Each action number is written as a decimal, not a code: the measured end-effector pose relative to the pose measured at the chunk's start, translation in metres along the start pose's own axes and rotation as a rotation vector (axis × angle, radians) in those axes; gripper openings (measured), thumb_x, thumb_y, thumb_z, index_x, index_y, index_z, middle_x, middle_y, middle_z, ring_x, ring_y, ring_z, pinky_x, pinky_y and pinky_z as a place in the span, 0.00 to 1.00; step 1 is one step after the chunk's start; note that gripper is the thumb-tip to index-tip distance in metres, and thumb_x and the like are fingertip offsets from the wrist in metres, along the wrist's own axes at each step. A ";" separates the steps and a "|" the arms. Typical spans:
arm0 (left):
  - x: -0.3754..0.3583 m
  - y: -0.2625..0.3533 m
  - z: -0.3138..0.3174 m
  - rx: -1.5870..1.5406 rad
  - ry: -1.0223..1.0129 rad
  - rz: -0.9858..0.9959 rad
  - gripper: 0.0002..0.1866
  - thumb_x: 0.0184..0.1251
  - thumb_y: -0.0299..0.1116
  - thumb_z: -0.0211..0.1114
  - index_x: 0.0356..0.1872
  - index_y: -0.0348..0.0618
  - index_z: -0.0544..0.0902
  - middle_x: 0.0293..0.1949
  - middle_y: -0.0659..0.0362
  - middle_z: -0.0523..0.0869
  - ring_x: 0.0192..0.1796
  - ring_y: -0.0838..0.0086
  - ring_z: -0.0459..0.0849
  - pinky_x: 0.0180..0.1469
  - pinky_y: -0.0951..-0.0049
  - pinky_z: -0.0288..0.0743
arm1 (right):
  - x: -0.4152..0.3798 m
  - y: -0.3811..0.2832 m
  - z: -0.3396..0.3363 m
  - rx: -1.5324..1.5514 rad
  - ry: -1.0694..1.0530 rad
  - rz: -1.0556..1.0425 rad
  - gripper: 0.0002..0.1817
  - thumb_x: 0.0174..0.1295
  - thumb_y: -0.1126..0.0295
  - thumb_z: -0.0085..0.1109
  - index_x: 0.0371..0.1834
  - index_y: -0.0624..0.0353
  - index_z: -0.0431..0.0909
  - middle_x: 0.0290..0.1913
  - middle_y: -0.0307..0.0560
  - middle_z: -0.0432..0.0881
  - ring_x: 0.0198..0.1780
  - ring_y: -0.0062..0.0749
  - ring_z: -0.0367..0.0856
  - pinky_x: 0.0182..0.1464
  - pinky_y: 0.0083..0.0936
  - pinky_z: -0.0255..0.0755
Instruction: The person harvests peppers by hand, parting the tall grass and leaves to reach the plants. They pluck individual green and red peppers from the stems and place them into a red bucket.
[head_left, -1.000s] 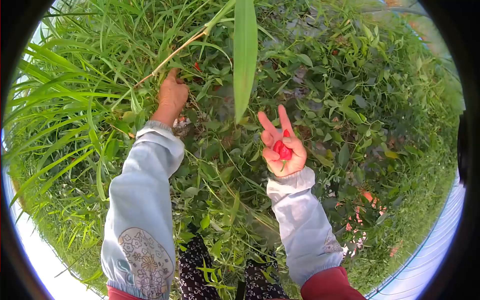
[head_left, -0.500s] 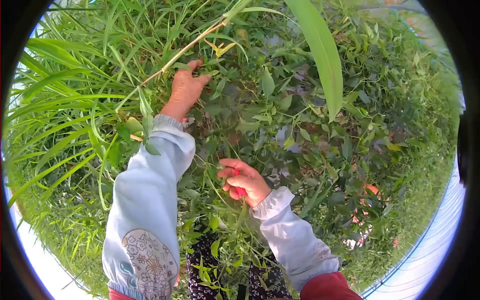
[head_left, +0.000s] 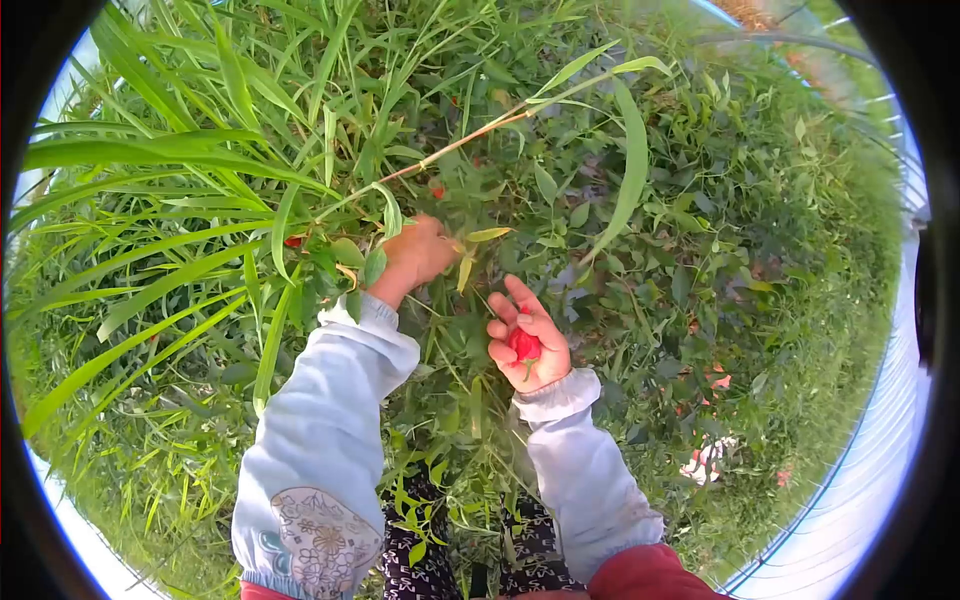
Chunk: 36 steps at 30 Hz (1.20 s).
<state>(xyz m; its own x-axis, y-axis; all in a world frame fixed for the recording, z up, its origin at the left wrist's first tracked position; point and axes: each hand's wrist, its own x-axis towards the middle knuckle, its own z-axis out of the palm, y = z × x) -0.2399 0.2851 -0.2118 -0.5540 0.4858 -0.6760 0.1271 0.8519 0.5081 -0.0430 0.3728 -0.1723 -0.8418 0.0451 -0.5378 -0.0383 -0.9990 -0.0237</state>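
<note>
My right hand [head_left: 532, 350] is turned palm up with its fingers curled round a red pepper [head_left: 525, 345], whose green stem points down toward the wrist. Among the leaves up and to the left, my left hand [head_left: 420, 250] shows its back. Its fingers are bent inward and partly hidden, so what they hold cannot be made out. Yellowing leaves [head_left: 487, 235] lie right by those fingers. A long grass stalk [head_left: 430, 160] slants above the left hand.
Dense pepper plants [head_left: 690, 240] fill the middle and right. Tall grass blades [head_left: 150, 155] crowd the left. Small red spots [head_left: 437, 190] show between leaves. A pale pink-and-white thing [head_left: 706, 458] lies lower right. White sheeting [head_left: 880, 430] curves along the right edge.
My left hand has come down and right, its fingers now bent. My right hand has moved up and right and turned palm up, showing more of the red pepper. The view has shifted.
</note>
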 end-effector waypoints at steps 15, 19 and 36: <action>-0.175 0.065 -0.035 0.004 0.386 0.638 0.23 0.53 0.46 0.60 0.42 0.36 0.75 0.45 0.48 0.76 0.50 0.53 0.74 0.49 0.57 0.68 | -0.024 0.073 0.125 -0.115 -0.140 -0.336 0.28 0.68 0.54 0.34 0.67 0.57 0.54 0.64 0.48 0.62 0.64 0.38 0.64 0.67 0.38 0.53; -0.175 0.052 -0.041 0.297 0.276 0.644 0.36 0.51 0.59 0.58 0.52 0.37 0.71 0.55 0.49 0.69 0.61 0.52 0.63 0.61 0.48 0.53 | -0.019 0.080 0.087 0.433 -0.093 -0.080 0.27 0.68 0.50 0.33 0.67 0.51 0.55 0.65 0.44 0.62 0.65 0.38 0.61 0.65 0.43 0.57; 0.051 0.085 -0.013 0.499 0.317 0.689 0.11 0.55 0.22 0.54 0.40 0.34 0.77 0.41 0.50 0.80 0.42 0.54 0.79 0.46 0.63 0.75 | -0.040 0.049 -0.021 0.209 0.116 0.181 0.12 0.58 0.70 0.57 0.45 0.54 0.71 0.41 0.43 0.75 0.40 0.35 0.78 0.26 0.21 0.69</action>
<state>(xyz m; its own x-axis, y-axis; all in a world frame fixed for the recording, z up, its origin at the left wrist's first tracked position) -0.2677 0.3795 -0.1967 -0.4146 0.9053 -0.0922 0.8148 0.4144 0.4054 -0.0001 0.3218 -0.1703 -0.7784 -0.1459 -0.6106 -0.0138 -0.9684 0.2490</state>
